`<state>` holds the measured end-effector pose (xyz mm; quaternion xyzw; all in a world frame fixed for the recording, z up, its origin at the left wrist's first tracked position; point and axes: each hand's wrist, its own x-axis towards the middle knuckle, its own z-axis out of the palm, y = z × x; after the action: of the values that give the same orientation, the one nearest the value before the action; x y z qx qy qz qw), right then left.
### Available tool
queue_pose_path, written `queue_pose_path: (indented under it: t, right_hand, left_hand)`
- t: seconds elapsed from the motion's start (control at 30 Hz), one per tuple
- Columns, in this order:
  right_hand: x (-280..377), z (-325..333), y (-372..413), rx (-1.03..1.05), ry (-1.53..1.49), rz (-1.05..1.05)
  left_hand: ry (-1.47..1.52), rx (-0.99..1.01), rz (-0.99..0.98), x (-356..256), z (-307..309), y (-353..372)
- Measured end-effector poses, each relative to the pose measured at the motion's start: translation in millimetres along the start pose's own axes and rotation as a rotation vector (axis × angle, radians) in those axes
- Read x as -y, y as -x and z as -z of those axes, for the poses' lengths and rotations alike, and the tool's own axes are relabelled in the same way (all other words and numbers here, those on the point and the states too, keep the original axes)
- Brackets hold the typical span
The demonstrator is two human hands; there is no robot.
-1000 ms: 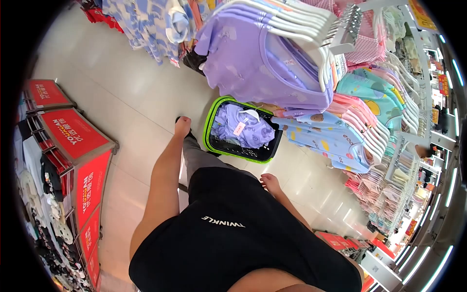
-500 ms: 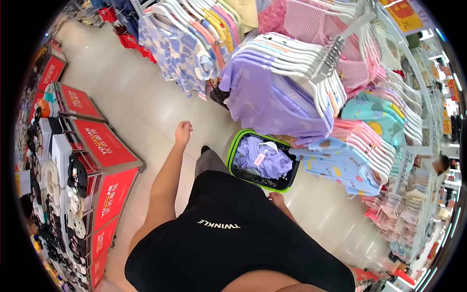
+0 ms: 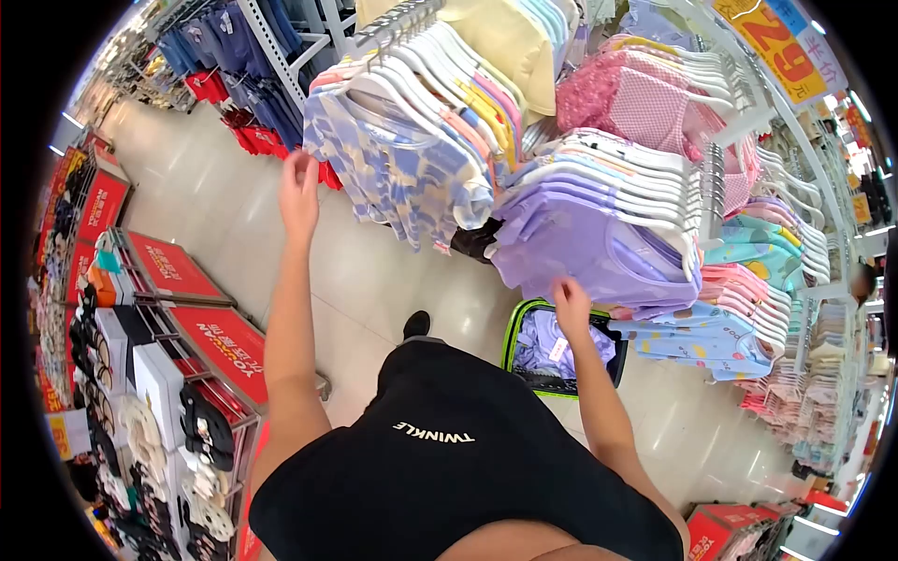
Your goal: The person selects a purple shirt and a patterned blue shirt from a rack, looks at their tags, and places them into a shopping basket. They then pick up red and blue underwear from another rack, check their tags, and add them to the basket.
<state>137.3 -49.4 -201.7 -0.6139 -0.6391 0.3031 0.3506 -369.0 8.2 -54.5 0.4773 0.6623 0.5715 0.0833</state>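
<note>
My left hand [image 3: 299, 194] is raised beside the left edge of a blue-and-white patterned shirt [image 3: 383, 154] on a white hanger. Its fingers are loosely bent and nothing shows in them. My right hand [image 3: 571, 307] overlaps the lower front of a purple shirt [image 3: 580, 238] that hangs at the front of a rack row; its fingers are slightly bent and hold nothing visible. Beneath that hand, on the floor, stands a black shopping basket with a green rim [image 3: 511, 341]. Folded purple clothing [image 3: 540, 346] with a white tag lies inside it.
More hanging clothes, among them pink tops [image 3: 636, 98] and light blue shirts [image 3: 697, 337], fill the racks to the right. Shoe shelves with red panels [image 3: 220, 351] line the left side. A price sign [image 3: 776, 47] hangs at upper right. My shoe [image 3: 417, 323] is on the tiled floor.
Both hands have risen: my left toward the patterned shirt, my right from beside my leg to the purple shirt's front. The racks and basket have shifted right and down in view.
</note>
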Motion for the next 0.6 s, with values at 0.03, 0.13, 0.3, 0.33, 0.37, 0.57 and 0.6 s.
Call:
queue_pose_path:
  t: [0.03,0.13,0.3,0.33,0.37,0.57,0.6]
  right_hand:
    - [35,-17,-26,-0.02,0.017,0.076]
    - [154,-65,-88,-0.134,-0.107,0.296]
    - [239,-117,-145,-0.2,0.026,0.494]
    - [243,-122,-149,-0.173,0.037,0.508]
    - [243,-127,-151,-0.177,0.049,0.504]
    - [247,-136,-146,-0.063,-0.037,0.172]
    - [246,-138,-145,-0.081,-0.04,0.178]
  left_hand:
    - [-0.044,0.036,-0.119,-3,2,-27]
    - [-0.237,0.116,-0.427,6,-5,-90]
    - [-0.173,0.311,-0.478,17,-23,-128]
    - [-0.168,0.36,-0.494,21,-25,-130]
    - [-0.156,0.364,-0.493,25,-28,-132]
    - [-0.175,0.22,-0.723,25,-30,-150]
    - [-0.25,0.262,-0.734,29,-30,-154]
